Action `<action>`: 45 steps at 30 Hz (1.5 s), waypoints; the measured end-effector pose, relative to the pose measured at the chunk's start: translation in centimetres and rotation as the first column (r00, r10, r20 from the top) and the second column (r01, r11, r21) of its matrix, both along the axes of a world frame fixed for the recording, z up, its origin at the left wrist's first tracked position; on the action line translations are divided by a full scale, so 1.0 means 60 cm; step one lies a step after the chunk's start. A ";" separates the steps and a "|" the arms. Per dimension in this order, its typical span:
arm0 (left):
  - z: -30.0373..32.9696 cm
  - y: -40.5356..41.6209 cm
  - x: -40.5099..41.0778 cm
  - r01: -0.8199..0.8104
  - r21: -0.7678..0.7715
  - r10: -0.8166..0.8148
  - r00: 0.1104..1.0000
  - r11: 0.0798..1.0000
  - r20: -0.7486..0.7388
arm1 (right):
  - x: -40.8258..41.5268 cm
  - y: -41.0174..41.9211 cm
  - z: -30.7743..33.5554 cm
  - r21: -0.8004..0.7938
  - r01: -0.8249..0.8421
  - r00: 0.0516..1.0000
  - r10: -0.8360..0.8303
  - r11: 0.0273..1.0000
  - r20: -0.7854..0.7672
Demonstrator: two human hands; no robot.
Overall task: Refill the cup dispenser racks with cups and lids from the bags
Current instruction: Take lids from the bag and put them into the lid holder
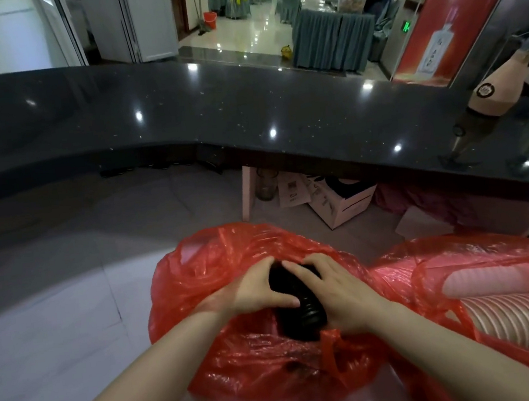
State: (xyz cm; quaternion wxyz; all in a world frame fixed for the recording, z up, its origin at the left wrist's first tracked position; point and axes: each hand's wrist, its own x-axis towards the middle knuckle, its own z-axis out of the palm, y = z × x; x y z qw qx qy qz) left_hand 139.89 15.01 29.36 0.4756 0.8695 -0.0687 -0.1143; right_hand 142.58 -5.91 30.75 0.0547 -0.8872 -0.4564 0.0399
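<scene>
Stack of black lids (301, 310), nested into a short ribbed column, lying at the mouth of an open red plastic bag (206, 281) on the pale floor (58, 336). Left hand (259, 290) on the stack's left side: fingers curled over the far end, thumb laid across the near ribs. Right hand (335, 294) on the stack's right side: fingers bent over the top, palm against the flank. Both hands thus grip the same stack between them, with both forearms reaching in from the lower edge of the view.

Just to the right, touching the first bag, a second red bag (427, 268) holds sleeves of striped paper cups (517, 317) lying on their sides, and above them a paler sleeve seen only through the plastic.

Beyond the bags, a curved dark speckled desk (182, 111) crosses the whole view. Under its overhang stand a white cardboard box (345, 205) and a glass jar (266, 187). At the right end of the desk rests a tan bottle (496, 91), tilted. Behind it hangs a red banner (452, 7) with gold characters. Farther back lie a glossy tiled hall, tables with grey-green skirts (331, 36), and a red bucket (210, 20).
</scene>
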 end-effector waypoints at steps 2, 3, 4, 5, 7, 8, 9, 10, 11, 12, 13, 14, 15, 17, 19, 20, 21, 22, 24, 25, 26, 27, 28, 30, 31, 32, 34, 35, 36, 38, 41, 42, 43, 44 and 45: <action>0.005 -0.010 -0.008 -0.047 -0.095 0.050 0.998 0.994 0.026 | 0.002 -0.002 0.001 0.023 0.048 0.999 -0.048 0.999 -0.017; 0.008 -0.013 -0.012 -0.037 -0.145 0.038 0.999 0.989 0.003 | 0.002 -0.001 0.001 0.026 0.067 0.998 -0.067 0.997 -0.023; 0.012 -0.012 -0.017 -0.018 -0.150 0.012 0.999 0.989 -0.041 | 0.002 -0.001 0.000 0.019 0.082 0.996 -0.081 0.996 -0.025; 0.018 -0.010 -0.023 0.010 -0.108 -0.019 0.996 0.994 -0.085 | 0.004 0.000 -0.001 0.005 0.092 0.995 -0.092 0.996 -0.022; 0.022 0.000 -0.034 0.077 0.055 -0.069 0.987 0.995 -0.147 | 0.009 0.002 -0.003 -0.046 0.111 0.994 -0.112 0.993 -0.011; 0.022 0.004 -0.037 0.106 0.129 -0.081 0.980 0.986 -0.183 | 0.012 0.004 -0.004 -0.073 0.126 0.992 -0.127 0.989 -0.010; 0.023 0.006 -0.040 0.127 0.179 -0.088 0.974 0.976 -0.210 | 0.015 0.006 -0.005 -0.091 0.148 0.989 -0.150 0.985 -0.017; 0.025 0.006 -0.045 0.134 0.213 -0.087 0.973 0.968 -0.213 | 0.016 0.008 -0.005 -0.095 0.175 0.984 -0.178 0.980 -0.029; 0.027 0.006 -0.049 0.123 0.242 -0.076 0.977 0.962 -0.197 | 0.018 0.010 -0.006 -0.083 0.205 0.977 -0.209 0.975 -0.043; 0.028 0.007 -0.053 0.106 0.266 -0.058 0.982 0.958 -0.182 | 0.019 0.012 -0.006 -0.059 0.234 0.970 -0.237 0.970 -0.055; 0.030 0.009 -0.058 0.090 0.290 -0.040 0.984 0.953 -0.176 | 0.020 0.014 -0.007 -0.035 0.259 0.963 -0.260 0.965 -0.063; 0.033 0.010 -0.062 0.071 0.315 -0.015 0.984 0.946 -0.175 | 0.021 0.016 -0.008 -0.014 0.278 0.958 -0.279 0.960 -0.066; 0.034 0.013 -0.066 0.043 0.342 0.017 0.985 0.939 -0.171 | 0.021 0.020 -0.010 0.002 0.294 0.954 -0.293 0.956 -0.066; 0.036 0.017 -0.073 -0.012 0.358 0.067 0.988 0.934 -0.142 | 0.021 0.028 -0.014 0.035 0.326 0.944 -0.323 0.945 -0.068; 0.041 0.020 -0.082 -0.042 0.307 0.068 0.995 0.951 -0.074 | 0.023 0.040 -0.012 0.090 0.382 0.921 -0.372 0.920 -0.111; 0.045 0.021 -0.088 -0.037 0.287 0.048 0.998 0.957 -0.029 | 0.027 0.046 -0.008 0.121 0.419 0.904 -0.400 0.900 -0.151; 0.047 0.022 -0.094 -0.011 0.290 0.006 1.000 0.957 0.020 | 0.032 0.052 -0.002 0.147 0.457 0.883 -0.427 0.877 -0.195; 0.045 0.023 -0.100 0.025 0.316 -0.049 0.996 0.949 0.068 | 0.039 0.058 0.005 0.171 0.493 0.861 -0.450 0.853 -0.238; 0.036 0.024 -0.110 0.056 0.412 -0.122 0.983 0.909 0.135 | 0.052 0.067 0.019 0.221 0.559 0.816 -0.483 0.799 -0.317; 0.030 0.025 -0.113 0.040 0.474 -0.132 0.978 0.880 0.163 | 0.059 0.071 0.026 0.245 0.585 0.796 -0.488 0.773 -0.359; 0.024 0.026 -0.116 0.010 0.531 -0.126 0.975 0.847 0.184 | 0.064 0.074 0.034 0.264 0.602 0.780 -0.482 0.754 -0.399; 0.019 0.027 -0.118 -0.026 0.569 -0.112 0.972 0.822 0.205 | 0.068 0.076 0.040 0.275 0.610 0.769 -0.471 0.743 -0.433; 0.014 0.028 -0.119 -0.053 0.590 -0.099 0.970 0.806 0.223 | 0.071 0.079 0.044 0.276 0.609 0.764 -0.458 0.743 -0.454; 0.007 0.028 -0.123 -0.053 0.638 -0.122 0.966 0.768 0.228 | 0.071 0.083 0.047 0.256 0.599 0.764 -0.446 0.759 -0.467; 0.002 0.026 -0.125 -0.036 0.671 -0.148 0.966 0.741 0.214 | 0.069 0.084 0.047 0.239 0.595 0.763 -0.446 0.767 -0.468; -0.004 0.024 -0.127 -0.018 0.698 -0.165 0.967 0.716 0.194 | 0.067 0.086 0.046 0.224 0.594 0.761 -0.448 0.773 -0.470; -0.017 0.024 -0.127 0.009 0.717 -0.157 0.978 0.697 0.139 | 0.061 0.087 0.041 0.200 0.593 0.755 -0.452 0.780 -0.475; -0.023 0.026 -0.126 0.027 0.725 -0.147 0.984 0.688 0.103 | 0.058 0.087 0.038 0.185 0.593 0.752 -0.457 0.784 -0.476; -0.029 0.028 -0.125 0.057 0.740 -0.151 0.987 0.670 0.061 | 0.054 0.087 0.036 0.166 0.593 0.749 -0.465 0.788 -0.472; -0.032 0.029 -0.124 0.142 0.770 -0.185 0.982 0.622 -0.032 | 0.049 0.087 0.032 0.128 0.594 0.748 -0.486 0.794 -0.452; -0.033 0.030 -0.122 0.137 0.718 -0.172 0.985 0.682 -0.024 | 0.044 0.085 0.030 0.114 0.576 0.759 -0.478 0.810 -0.442; -0.035 0.032 -0.120 0.125 0.670 -0.158 0.987 0.732 -0.012 | 0.042 0.083 0.031 0.126 0.563 0.762 -0.454 0.817 -0.461; -0.036 0.036 -0.119 0.121 0.603 -0.150 0.989 0.788 -0.003 | 0.040 0.081 0.033 0.147 0.552 0.760 -0.423 0.820 -0.494; -0.037 0.041 -0.118 0.124 0.510 -0.146 0.989 0.851 0.003 | 0.037 0.079 0.035 0.170 0.545 0.753 -0.390 0.821 -0.530; -0.037 0.045 -0.116 0.125 0.386 -0.134 0.991 0.914 -0.003 | 0.033 0.079 0.036 0.184 0.538 0.749 -0.366 0.823 -0.552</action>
